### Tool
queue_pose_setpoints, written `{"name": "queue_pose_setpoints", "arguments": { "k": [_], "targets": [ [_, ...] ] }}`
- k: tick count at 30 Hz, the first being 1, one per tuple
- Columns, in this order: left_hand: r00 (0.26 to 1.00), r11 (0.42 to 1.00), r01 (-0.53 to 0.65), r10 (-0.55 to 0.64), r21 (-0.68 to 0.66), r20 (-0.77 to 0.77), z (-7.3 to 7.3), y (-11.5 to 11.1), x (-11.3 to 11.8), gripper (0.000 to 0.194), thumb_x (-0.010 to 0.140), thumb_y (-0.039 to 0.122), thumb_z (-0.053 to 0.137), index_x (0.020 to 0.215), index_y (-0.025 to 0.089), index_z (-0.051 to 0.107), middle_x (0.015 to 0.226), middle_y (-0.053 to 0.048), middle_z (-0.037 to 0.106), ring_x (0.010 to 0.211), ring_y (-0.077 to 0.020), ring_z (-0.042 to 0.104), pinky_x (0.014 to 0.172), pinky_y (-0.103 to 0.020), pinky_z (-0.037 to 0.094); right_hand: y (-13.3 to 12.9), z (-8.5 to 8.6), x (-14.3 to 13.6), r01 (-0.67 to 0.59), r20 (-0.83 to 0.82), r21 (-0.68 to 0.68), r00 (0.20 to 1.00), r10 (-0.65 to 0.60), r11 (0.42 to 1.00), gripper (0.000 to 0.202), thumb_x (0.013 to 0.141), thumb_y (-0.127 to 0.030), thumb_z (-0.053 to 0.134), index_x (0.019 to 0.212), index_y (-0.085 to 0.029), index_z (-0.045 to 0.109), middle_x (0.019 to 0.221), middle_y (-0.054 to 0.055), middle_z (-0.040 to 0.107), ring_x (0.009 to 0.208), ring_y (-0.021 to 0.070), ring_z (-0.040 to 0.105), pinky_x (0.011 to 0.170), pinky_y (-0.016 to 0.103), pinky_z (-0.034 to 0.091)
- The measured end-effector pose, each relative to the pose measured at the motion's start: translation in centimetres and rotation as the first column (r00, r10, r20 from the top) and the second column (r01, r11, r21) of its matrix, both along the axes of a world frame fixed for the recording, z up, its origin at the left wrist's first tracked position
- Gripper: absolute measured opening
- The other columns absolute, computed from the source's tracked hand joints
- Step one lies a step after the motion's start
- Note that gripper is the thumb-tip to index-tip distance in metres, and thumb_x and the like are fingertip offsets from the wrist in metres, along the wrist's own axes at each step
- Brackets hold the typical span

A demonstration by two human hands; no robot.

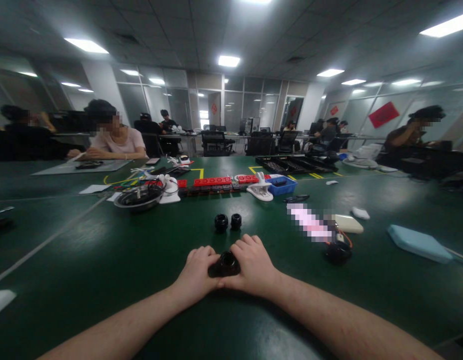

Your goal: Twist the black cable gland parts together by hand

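Note:
Between my two hands, low over the green table, is a black hollow fitting (pixel 228 259) that looks like a cable gland, its round opening facing up. My left hand (pixel 199 270) is closed against its left side, fingers curled. From the right, my right hand (pixel 254 262) is wrapped against the same fitting, and the thumbs nearly meet in front of it. Just beyond my hands stand a larger black fitting (pixel 221 223) and a smaller black fitting (pixel 236 221), side by side and untouched. My fingers hide the lower part of the held piece.
Farther back lie a metal bowl (pixel 138 200) with dark cables, red blocks (pixel 212 181), a white clamp stand (pixel 260 189) and a blue bin (pixel 282 185). On the right are a black device with orange wires (pixel 338 250) and a light-blue case (pixel 419 243). Several people sit beyond.

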State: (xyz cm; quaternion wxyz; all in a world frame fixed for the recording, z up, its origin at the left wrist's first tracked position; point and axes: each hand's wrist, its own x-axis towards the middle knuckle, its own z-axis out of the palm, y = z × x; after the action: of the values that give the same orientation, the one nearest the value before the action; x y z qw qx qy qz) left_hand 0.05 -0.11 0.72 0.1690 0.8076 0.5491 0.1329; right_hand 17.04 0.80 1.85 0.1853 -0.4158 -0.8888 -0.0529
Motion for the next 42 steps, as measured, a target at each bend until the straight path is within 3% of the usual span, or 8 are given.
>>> {"name": "queue_pose_setpoints", "arguments": {
  "k": [8, 16, 23, 30, 42],
  "targets": [
    [1.000, 1.000, 0.009, -0.009, -0.019, 0.026, 0.2, -0.2, 0.0, 0.028, 0.067, 0.046, 0.056, 0.082, 0.023, 0.059, 0.083, 0.000, 0.048, 0.080, -0.0184, 0.042, 0.072, -0.032, 0.036, -0.3, 0.3, -0.3, 0.038, -0.020, -0.065, 0.999, -0.039, 0.997, 0.048, 0.066, -0.065, 0.050, 0.072, -0.017, 0.052, 0.074, 0.004, 0.054, 0.074, 0.0190, 0.043, 0.066, 0.031, 0.027],
    [1.000, 1.000, 0.013, -0.012, -0.010, 0.029, 1.0, -0.6, 0.2, 0.021, 0.068, 0.039, 0.054, 0.079, 0.022, 0.059, 0.082, 0.000, 0.047, 0.079, -0.0176, 0.042, 0.074, -0.033, 0.035, -0.7, 0.1, -0.7, 0.041, -0.131, -0.112, 0.990, -0.055, 0.993, 0.031, 0.066, -0.043, 0.059, 0.080, -0.018, 0.046, 0.081, 0.002, 0.049, 0.077, 0.0171, 0.041, 0.067, 0.030, 0.029],
    [1.000, 1.000, 0.015, -0.015, -0.006, 0.018, 1.2, -0.7, 0.2, 0.021, 0.068, 0.039, 0.054, 0.078, 0.021, 0.058, 0.081, 0.000, 0.047, 0.078, -0.0171, 0.042, 0.074, -0.032, 0.035, -1.1, 0.4, -0.5, -0.030, -0.141, -0.118, 0.990, 0.013, 0.993, 0.028, 0.068, -0.038, 0.059, 0.085, -0.017, 0.049, 0.083, 0.003, 0.050, 0.080, 0.0184, 0.041, 0.072, 0.032, 0.030],
    [1.000, 1.000, 0.017, -0.017, 0.020, -0.003, 0.4, -0.3, 0.1, 0.019, 0.066, 0.036, 0.055, 0.077, 0.021, 0.058, 0.081, 0.001, 0.047, 0.078, -0.0170, 0.042, 0.074, -0.032, 0.035, -1.4, 0.5, -0.4, -0.030, -0.147, -0.131, 0.989, 0.010, 0.991, 0.028, 0.070, -0.037, 0.057, 0.088, -0.017, 0.050, 0.087, 0.004, 0.051, 0.082, 0.0193, 0.041, 0.073, 0.033, 0.031],
    [1.000, 1.000, 0.016, -0.015, -0.012, 0.015, 0.6, -0.4, 0.1, 0.022, 0.068, 0.040, 0.053, 0.078, 0.021, 0.058, 0.082, 0.001, 0.047, 0.079, -0.0170, 0.042, 0.073, -0.032, 0.036, -1.5, 0.6, -0.5, -0.027, -0.143, -0.145, 0.990, 0.006, 0.989, 0.029, 0.071, -0.037, 0.057, 0.092, -0.017, 0.051, 0.087, 0.004, 0.050, 0.082, 0.0189, 0.041, 0.072, 0.033, 0.032]
  ]
}}
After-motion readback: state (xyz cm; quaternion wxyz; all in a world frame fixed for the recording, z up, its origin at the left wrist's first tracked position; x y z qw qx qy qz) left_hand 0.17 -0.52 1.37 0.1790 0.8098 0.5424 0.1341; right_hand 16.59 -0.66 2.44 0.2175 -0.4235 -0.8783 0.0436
